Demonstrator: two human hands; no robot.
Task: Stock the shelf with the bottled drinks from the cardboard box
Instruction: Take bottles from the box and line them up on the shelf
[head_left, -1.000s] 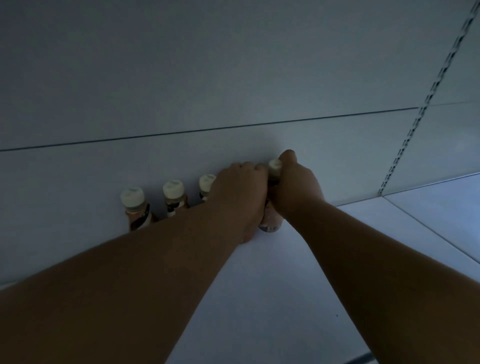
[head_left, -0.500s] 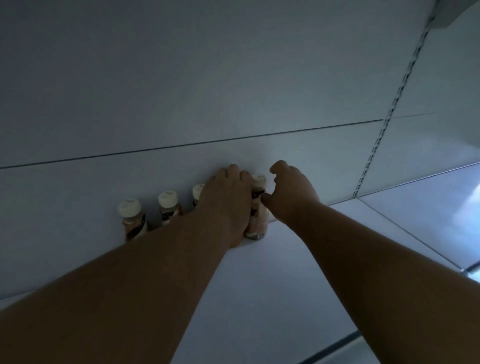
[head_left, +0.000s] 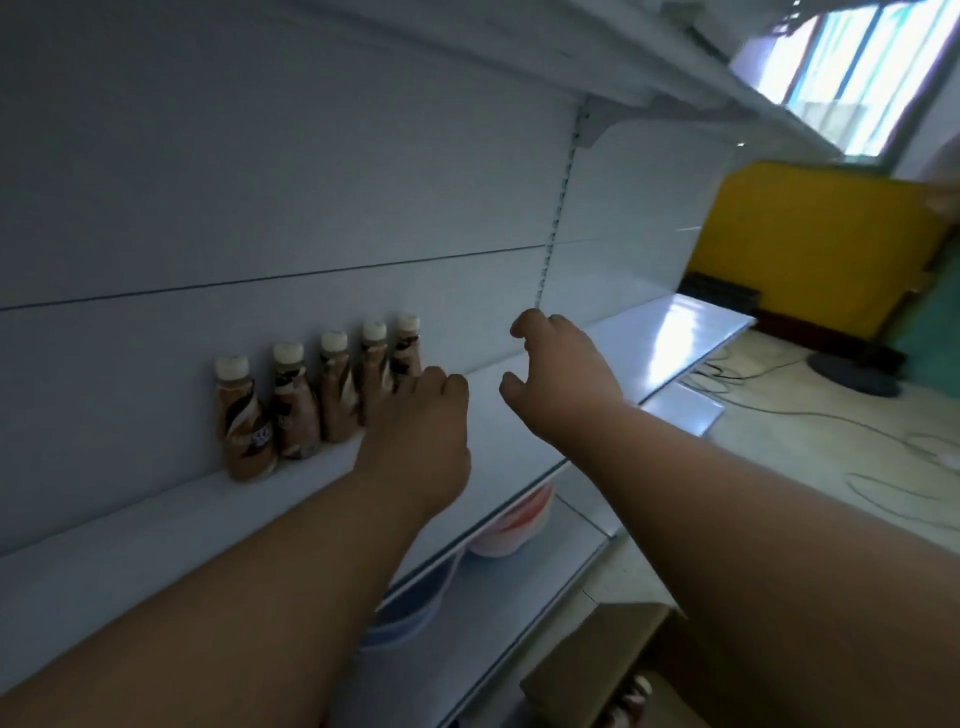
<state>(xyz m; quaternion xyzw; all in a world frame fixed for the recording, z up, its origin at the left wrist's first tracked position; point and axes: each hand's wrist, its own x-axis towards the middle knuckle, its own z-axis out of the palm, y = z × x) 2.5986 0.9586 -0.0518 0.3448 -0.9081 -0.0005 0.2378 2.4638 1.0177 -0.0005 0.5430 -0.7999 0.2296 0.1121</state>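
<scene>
Several brown bottled drinks with cream caps (head_left: 306, 405) stand in a row against the back panel of the white shelf (head_left: 291, 499). My left hand (head_left: 418, 436) is just in front of the rightmost bottles, fingers curled loosely, holding nothing. My right hand (head_left: 558, 379) hovers to the right of the row with fingers spread apart and empty. The cardboard box (head_left: 613, 670) sits on the floor at the lower right, with bottle caps showing inside it.
A lower shelf holds a red-and-white bowl-like item (head_left: 511, 525) and a blue one (head_left: 410, 608). An upper shelf (head_left: 675, 67) overhangs. Cables (head_left: 831, 421) and a fan base (head_left: 854, 371) lie on the floor by a yellow wall (head_left: 810, 234).
Both hands have let go of the bottles and drawn back from the row. The view has swung right and down, showing the floor, the box and the lower shelf.
</scene>
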